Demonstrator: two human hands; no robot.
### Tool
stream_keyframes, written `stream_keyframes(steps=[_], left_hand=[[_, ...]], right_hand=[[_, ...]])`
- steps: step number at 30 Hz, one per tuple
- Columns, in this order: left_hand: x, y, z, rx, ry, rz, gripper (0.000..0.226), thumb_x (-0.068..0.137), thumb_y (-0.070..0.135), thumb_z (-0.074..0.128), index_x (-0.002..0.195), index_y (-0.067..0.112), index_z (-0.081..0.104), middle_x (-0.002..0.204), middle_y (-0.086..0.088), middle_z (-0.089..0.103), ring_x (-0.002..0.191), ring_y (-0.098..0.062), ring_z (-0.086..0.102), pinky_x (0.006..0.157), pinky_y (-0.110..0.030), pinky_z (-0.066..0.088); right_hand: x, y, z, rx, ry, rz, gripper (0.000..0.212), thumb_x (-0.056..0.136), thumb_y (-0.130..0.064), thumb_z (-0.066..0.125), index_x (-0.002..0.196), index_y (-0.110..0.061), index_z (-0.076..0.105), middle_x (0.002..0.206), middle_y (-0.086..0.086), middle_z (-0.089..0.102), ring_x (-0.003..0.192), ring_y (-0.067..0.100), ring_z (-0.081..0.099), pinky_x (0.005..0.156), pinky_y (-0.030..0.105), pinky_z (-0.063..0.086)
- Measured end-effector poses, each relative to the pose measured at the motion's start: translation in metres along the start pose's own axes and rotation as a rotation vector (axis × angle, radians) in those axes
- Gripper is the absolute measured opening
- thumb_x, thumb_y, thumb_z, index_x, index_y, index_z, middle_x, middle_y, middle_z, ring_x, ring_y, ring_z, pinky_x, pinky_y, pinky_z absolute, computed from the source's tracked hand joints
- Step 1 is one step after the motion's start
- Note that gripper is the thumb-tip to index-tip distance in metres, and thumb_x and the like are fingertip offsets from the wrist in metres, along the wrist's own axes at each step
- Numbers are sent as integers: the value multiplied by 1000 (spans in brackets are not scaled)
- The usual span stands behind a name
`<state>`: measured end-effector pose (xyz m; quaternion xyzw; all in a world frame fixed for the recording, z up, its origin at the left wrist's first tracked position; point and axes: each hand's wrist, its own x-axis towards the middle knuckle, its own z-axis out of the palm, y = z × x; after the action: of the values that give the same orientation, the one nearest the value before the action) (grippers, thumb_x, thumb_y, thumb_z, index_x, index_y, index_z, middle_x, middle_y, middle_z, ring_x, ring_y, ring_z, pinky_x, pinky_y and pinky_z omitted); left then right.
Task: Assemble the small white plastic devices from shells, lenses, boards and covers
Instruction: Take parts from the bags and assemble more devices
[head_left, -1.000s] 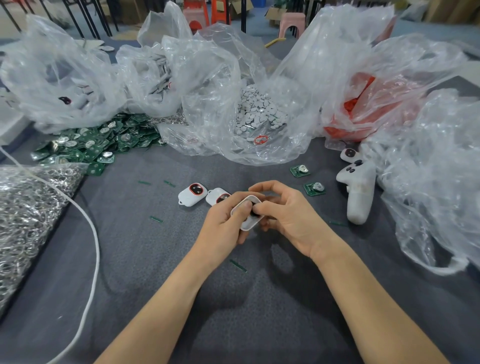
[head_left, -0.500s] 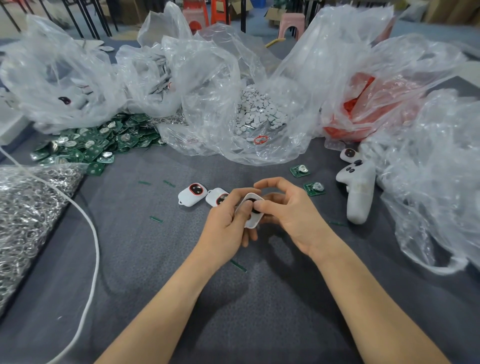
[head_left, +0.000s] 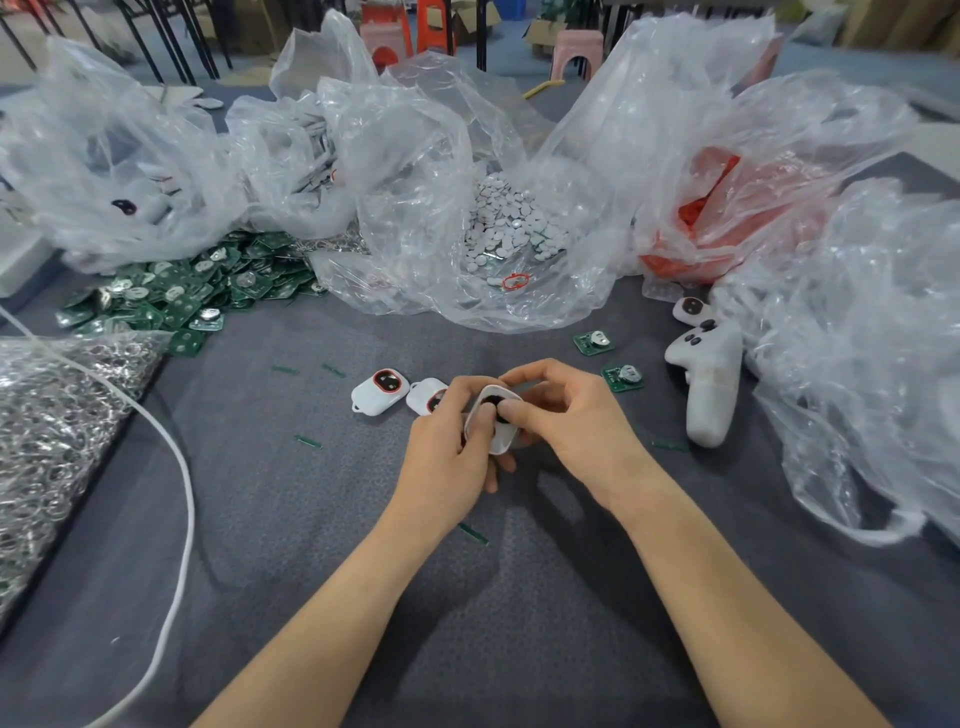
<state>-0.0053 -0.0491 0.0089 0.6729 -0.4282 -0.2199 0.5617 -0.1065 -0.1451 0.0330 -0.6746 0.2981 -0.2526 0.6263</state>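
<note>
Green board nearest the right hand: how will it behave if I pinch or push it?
The green board looks thin and flat, so probably stiff and light. It lies flat on the grey cloth, so a push should slide it, not roll. Its raised metal disc likely gives an uneven grip.

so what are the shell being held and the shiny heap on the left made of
Shell: likely moulded plastic, smooth white with a soft, even sheen. Shiny heap: probably small metal rings, going by the bright silvery glints.
</note>
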Motion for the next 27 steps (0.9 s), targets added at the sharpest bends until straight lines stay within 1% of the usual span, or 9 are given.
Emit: stream_keyframes(steps=[3, 5, 7, 9, 11, 14, 16, 20, 27], left_hand=[[0, -1, -1, -31, 16, 7, 22, 101, 8, 40, 103, 26, 53, 58, -1, 64, 40, -18, 52, 45, -22, 41], [0, 0, -2, -42, -16, 3, 21, 101, 8, 41, 105, 26, 51, 60, 0, 65, 42, -16, 54, 45, -21, 43], [-2, 0, -1, -6, -15, 18, 21, 99, 6, 45, 107, 23, 53, 62, 2, 67, 46, -12, 59, 48, -18, 46], [-2, 0, -1, 96, 29, 51, 20, 96, 8, 50, 105, 25, 56, 69, 5, 68, 56, -9, 64, 56, -22, 52], [-1, -1, 0, 207, 77, 62, 24, 93, 9, 54, 100, 31, 58, 79, 11, 67, 68, -9, 65, 66, -30, 54], [1, -1, 0, 219, 106, 66, 31, 90, 3, 57, 94, 34, 60, 83, 18, 64, 75, -3, 61, 68, -25, 52], [2, -1, -1, 211, 116, 56, 37, 89, 1, 57, 89, 38, 58, 81, 17, 65, 73, -2, 61, 66, -22, 51], [2, -1, 0, 206, 143, 29, 38, 88, 1, 58, 81, 38, 53, 73, 12, 63, 67, -5, 59, 63, -28, 50], [3, 1, -1, 193, 167, 17, 33, 88, 5, 59, 76, 36, 54, 70, 10, 64, 66, -8, 60, 61, -21, 47]], right_hand=[[0, 0, 0, 90, -29, 61, 17, 83, 2, 67, 99, -4, 68, 84, 11, 71, 70, 17, 66, 67, 29, 55], [-1, 0, 1, 88, -15, 74, 13, 84, 0, 67, 97, -2, 68, 81, 12, 71, 68, 20, 64, 67, 32, 55], [-1, 0, 2, 58, -3, 70, 10, 85, 0, 66, 94, -5, 69, 79, 8, 72, 67, 18, 65, 65, 28, 55], [0, 0, 1, -52, 17, 37, 12, 86, -2, 66, 93, -10, 69, 82, 6, 72, 73, 16, 68, 69, 24, 56], [1, 0, 1, -181, 44, 4, 13, 86, -3, 67, 92, -14, 69, 85, 6, 73, 81, 19, 69, 76, 28, 57], [0, 1, 6, -311, 83, -47, 12, 85, -4, 67, 90, -15, 69, 82, 2, 72, 78, 14, 67, 75, 24, 54], [0, 0, 8, -360, 99, -70, 11, 84, -3, 67, 89, -13, 69, 79, 0, 70, 73, 9, 64, 71, 19, 51], [0, 0, 12, -414, 116, -104, 11, 84, -1, 66, 86, -12, 67, 72, -6, 65, 63, -2, 57, 63, 10, 45], [-3, 1, 8, -370, 99, -86, 9, 84, -4, 67, 87, -12, 68, 78, 0, 70, 69, 5, 61, 66, 12, 47]])
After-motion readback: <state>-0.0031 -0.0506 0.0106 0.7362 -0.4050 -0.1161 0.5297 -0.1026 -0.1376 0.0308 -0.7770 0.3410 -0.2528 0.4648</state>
